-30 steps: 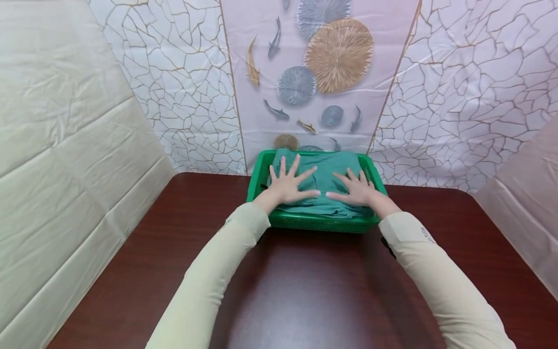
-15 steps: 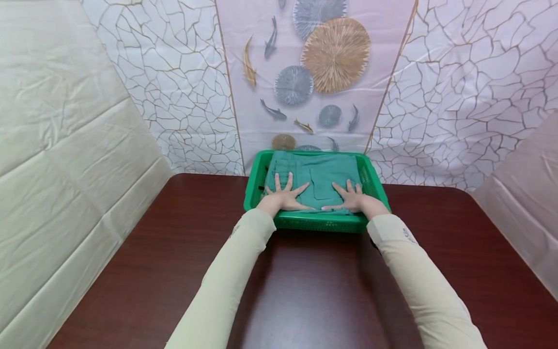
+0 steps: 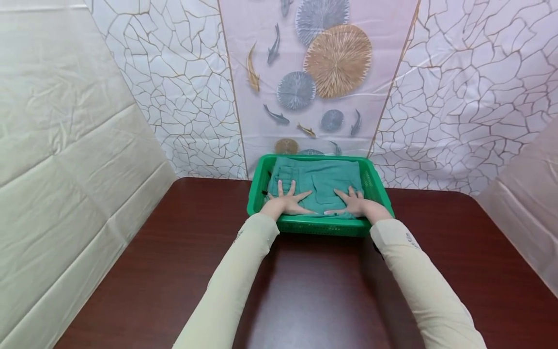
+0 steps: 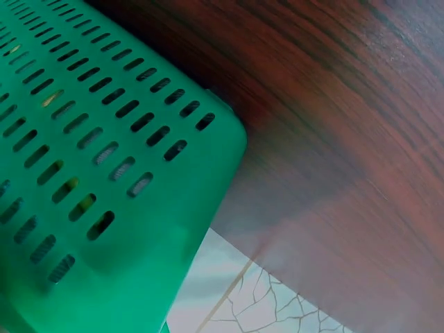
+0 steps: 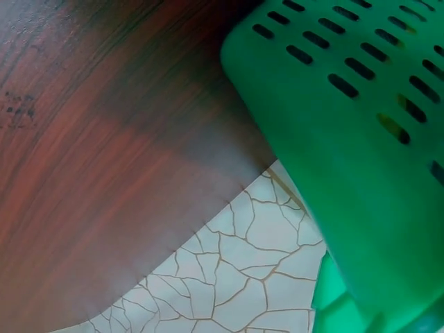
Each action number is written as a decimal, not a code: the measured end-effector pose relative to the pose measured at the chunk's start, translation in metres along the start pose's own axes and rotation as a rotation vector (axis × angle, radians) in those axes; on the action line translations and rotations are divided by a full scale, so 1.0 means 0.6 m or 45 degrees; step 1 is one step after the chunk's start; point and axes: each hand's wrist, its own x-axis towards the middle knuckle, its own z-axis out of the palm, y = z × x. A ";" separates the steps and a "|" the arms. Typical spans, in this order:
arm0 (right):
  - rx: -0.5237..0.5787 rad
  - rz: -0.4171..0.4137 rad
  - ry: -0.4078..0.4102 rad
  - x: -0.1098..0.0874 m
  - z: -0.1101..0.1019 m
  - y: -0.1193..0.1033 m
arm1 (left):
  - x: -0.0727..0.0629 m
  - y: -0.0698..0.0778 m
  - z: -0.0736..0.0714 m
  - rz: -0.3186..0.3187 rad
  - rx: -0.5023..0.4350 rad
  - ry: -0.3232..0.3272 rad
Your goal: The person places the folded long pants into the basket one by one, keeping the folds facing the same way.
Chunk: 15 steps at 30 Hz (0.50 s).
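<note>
A green plastic basket (image 3: 322,226) stands at the back of the table, and a folded teal garment (image 3: 324,182) with a patch pocket lies inside it. My left hand (image 3: 287,202) rests with spread fingers on the garment's front left part. On the front right part my right hand (image 3: 352,203) lies likewise, its fingers spread and its thumb pointing toward the left one. Both wrists cross the basket's front rim. In the left wrist view only the slotted basket wall (image 4: 104,139) shows, and the right wrist view has the opposite corner of the basket (image 5: 333,139); neither shows a hand.
The dark reddish-brown wooden table (image 3: 314,291) stretches in front of the basket. Behind it hangs a patterned cloth backdrop (image 3: 196,87) with fish and round motifs. Beige cloth (image 3: 56,169) hangs along the left side, and pale cloth (image 3: 523,198) along the right.
Both hands have come down from above the garment toward the basket's front and now press on it. The garment's back part lies flatter. Over the last half second the hands have hardly moved.
</note>
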 end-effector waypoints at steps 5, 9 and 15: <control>0.018 -0.028 0.008 0.004 -0.005 -0.002 | 0.002 -0.003 -0.004 -0.009 -0.002 0.018; 0.019 -0.073 0.010 -0.001 -0.023 -0.005 | 0.002 -0.005 -0.018 0.014 -0.013 0.048; 0.043 -0.183 0.123 -0.026 -0.061 0.004 | -0.008 -0.016 -0.055 0.082 -0.041 0.201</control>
